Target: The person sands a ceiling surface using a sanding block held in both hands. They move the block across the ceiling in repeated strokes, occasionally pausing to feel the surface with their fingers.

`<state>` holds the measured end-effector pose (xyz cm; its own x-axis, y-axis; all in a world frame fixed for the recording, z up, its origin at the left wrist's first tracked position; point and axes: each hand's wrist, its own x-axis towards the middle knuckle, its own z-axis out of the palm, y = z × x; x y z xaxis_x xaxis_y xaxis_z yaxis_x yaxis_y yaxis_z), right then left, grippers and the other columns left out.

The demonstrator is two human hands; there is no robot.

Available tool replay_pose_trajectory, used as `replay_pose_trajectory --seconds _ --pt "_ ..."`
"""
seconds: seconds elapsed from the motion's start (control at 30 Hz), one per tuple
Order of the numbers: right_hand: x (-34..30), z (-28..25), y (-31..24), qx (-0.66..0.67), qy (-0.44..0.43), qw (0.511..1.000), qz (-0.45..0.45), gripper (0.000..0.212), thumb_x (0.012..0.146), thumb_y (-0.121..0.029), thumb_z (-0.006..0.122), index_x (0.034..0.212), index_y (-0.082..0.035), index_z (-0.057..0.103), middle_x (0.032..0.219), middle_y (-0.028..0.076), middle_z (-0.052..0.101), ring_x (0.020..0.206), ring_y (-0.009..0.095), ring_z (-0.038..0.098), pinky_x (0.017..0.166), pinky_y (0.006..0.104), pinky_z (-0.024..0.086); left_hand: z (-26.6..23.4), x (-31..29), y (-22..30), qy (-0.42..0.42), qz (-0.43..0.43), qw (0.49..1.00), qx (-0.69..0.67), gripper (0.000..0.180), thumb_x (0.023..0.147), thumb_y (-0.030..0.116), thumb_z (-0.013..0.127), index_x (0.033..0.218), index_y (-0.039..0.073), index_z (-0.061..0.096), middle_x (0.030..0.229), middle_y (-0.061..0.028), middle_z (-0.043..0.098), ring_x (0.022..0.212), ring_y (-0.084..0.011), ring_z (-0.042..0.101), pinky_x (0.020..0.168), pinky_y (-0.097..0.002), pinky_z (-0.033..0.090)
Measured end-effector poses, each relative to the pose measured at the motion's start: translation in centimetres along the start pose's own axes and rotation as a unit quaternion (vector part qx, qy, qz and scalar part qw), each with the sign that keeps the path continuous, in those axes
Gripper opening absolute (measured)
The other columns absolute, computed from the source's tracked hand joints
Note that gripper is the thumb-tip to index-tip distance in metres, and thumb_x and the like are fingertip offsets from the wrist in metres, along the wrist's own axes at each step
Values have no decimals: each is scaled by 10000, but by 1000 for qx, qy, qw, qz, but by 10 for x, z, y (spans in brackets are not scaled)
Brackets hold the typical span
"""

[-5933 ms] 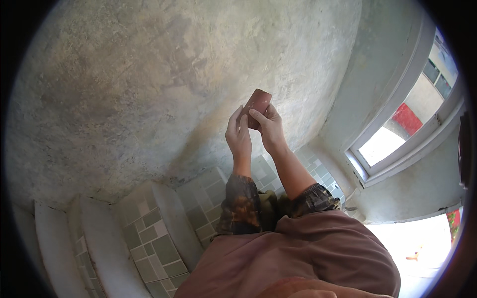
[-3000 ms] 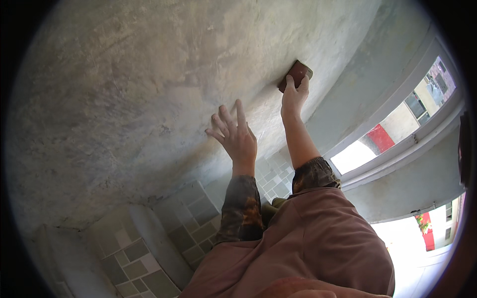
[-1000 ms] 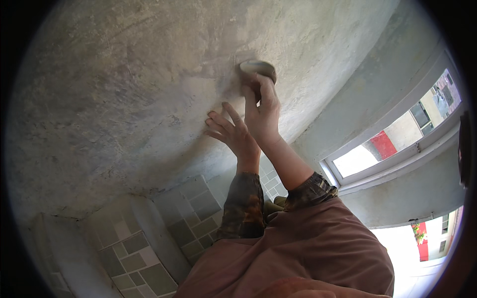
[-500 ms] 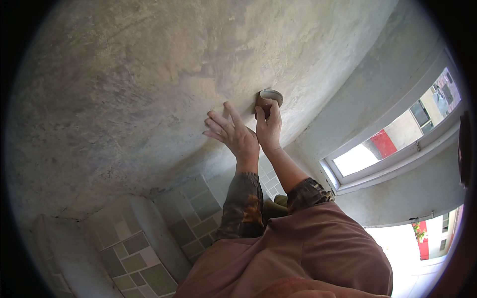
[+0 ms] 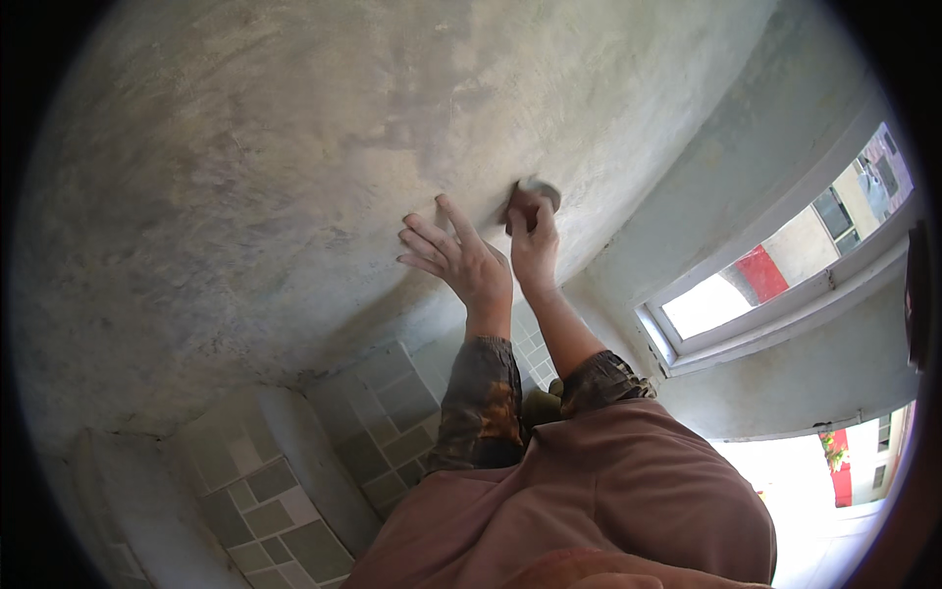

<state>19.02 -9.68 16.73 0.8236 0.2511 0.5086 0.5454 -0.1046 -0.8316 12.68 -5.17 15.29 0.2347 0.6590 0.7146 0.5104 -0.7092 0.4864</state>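
I see the person's right hand (image 5: 535, 257), its grip pinched round a curled reddish-brown sheet (image 5: 527, 202), which sits against the mottled wall (image 5: 294, 147) at one o'clock from the left hand (image 5: 475, 270). That one holds nothing, fingers splayed wide; whether their tips touch the wall I can't tell. A window (image 5: 800, 240) stands at three o'clock, tiled steps (image 5: 270, 520) at seven.

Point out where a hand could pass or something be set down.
For a hand: the wall, left of the spread left hand, or between the brown pad in the right hand and the window. For setting down: perhaps the tiled patch lower left, between two pale bands. Crowded: where the two hands sit close together.
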Motion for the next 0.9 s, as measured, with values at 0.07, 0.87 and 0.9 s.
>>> replay_pose_trajectory --seconds 0.07,0.87,0.9 --pt "16 -5 1 30 66 996 -52 255 954 -100 582 1176 9 519 952 192 641 814 316 633 719 421 491 1 0 -1 0 -3 1000 -9 786 899 4 484 1568 15 71 1528 -422 -141 1411 -622 -107 1081 -735 -35" --pt "38 -21 57 41 96 994 10 280 953 -82 544 1207 30 508 1184 264 589 1129 423 558 944 458 443 1 0 -4 -3 -5 1000 7 847 934 126 578 1565 7 27 1525 -413 -175 1406 -615 -155 1085 -730 -28" --pt "46 -23 55 24 87 995 50 290 952 -84 545 1214 36 505 1194 264 585 1139 415 557 947 453 441 1 0 -3 -9 -8 1000 3 850 933 127 582 1566 10 26 1525 -412 -177 1406 -615 -157 1085 -730 -30"
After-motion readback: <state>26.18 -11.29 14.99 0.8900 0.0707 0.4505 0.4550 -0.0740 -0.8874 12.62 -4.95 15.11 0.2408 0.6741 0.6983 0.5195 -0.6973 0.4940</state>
